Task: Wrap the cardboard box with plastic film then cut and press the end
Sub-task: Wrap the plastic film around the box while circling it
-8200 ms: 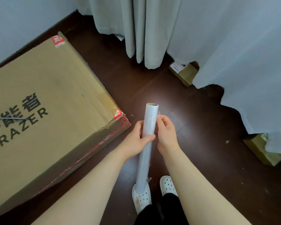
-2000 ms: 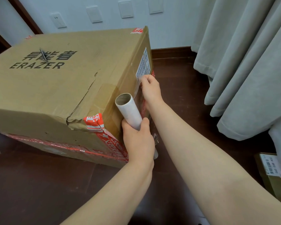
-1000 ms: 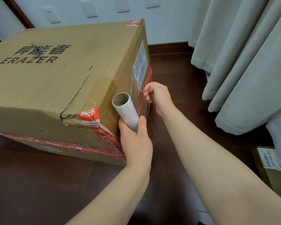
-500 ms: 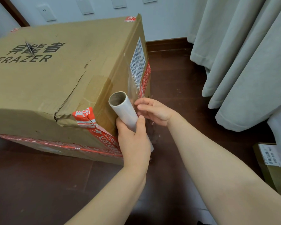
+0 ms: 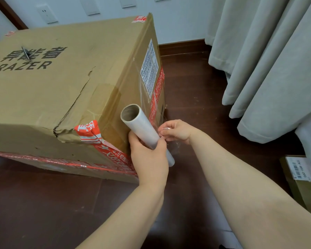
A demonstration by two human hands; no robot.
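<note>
Torn, red-taped cardboard box (image 5: 61, 87) stood on the floor (image 5: 43, 203), with clear film (image 5: 145, 90) clinging to its end face. The left hand (image 5: 149, 159) kept its grip curled round the film roll (image 5: 144, 130). The right hand (image 5: 176, 131), lower than before, pinched bunched film.

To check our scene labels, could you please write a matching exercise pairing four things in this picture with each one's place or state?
Column one:
1. left hand
2. right hand
3. film roll
4. small parcel

Column two:
a. pinches the clear film
b. lies on the floor at the right edge
c. held tilted beside the cardboard box
d. grips the roll's lower part

Pairs: 1-d; 2-a; 3-c; 4-b.
</note>
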